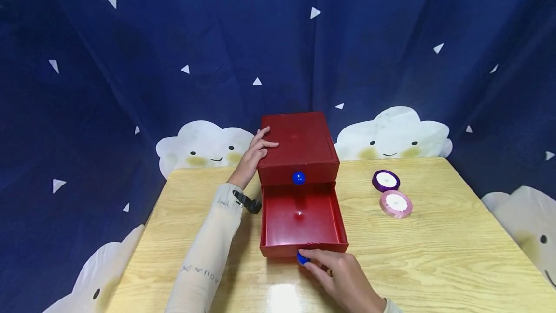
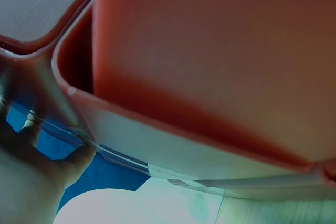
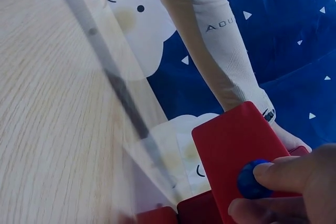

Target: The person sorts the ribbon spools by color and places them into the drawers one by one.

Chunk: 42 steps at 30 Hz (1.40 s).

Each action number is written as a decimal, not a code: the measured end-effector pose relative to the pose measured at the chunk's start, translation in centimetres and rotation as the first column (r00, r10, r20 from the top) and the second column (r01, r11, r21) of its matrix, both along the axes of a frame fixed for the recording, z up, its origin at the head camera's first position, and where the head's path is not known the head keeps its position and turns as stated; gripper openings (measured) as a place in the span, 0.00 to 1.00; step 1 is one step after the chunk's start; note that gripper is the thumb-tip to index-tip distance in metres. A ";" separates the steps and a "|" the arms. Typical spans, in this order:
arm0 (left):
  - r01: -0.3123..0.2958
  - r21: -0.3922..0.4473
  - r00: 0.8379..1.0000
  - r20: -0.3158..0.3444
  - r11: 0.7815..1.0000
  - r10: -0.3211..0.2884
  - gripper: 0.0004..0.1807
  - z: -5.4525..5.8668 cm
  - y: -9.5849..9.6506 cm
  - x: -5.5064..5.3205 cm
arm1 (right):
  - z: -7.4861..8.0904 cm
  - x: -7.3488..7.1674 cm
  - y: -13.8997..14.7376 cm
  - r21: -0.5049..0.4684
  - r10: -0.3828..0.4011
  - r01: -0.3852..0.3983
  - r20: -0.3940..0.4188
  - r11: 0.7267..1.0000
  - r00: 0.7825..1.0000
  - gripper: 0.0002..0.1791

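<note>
A red drawer box stands toward the back of the table, its upper drawer front carrying a blue round knob. Below it the lower drawer is pulled out toward me, with nothing lying inside. My right hand pinches the lower drawer's blue knob between thumb and fingers; the right wrist view also shows this knob against the red front. Along the box's left top edge rests my left hand, fingers extended over the top. In the left wrist view its fingers touch the box's outer wall.
To the right of the box lie a purple ribbon roll and a pink ribbon roll, side by side on the wooden table. A dark blue curtain with white clouds and triangles hangs behind.
</note>
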<state>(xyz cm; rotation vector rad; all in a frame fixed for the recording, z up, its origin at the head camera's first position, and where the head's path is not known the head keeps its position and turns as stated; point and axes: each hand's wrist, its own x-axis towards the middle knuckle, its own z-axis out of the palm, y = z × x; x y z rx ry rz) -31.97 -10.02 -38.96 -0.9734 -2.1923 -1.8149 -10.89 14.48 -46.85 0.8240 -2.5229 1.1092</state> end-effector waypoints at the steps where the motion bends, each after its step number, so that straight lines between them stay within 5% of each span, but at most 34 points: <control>1: 0.000 0.002 1.000 0.001 1.000 0.000 0.21 0.0 0.0 0.0 | 0.0 0.0 0.0 0.000 -0.002 0.002 -0.006 1.000 1.000 0.14; 20: -0.008 -0.002 1.000 0.016 1.000 0.008 0.21 0.0 0.3 0.3 | 0.0 0.3 1.5 -0.071 -0.039 0.032 -0.087 0.997 0.995 0.11; 30: -0.022 0.025 0.998 0.055 0.999 0.021 0.21 -0.6 0.0 -0.2 | -0.2 0.5 3.2 -0.137 -0.021 -0.007 -0.199 0.991 0.980 0.12; 42: -0.025 0.022 0.998 0.050 0.999 0.024 0.21 -0.1 0.3 0.1 | 0.7 0.5 5.9 -0.139 -0.160 0.132 -0.218 0.982 0.963 0.15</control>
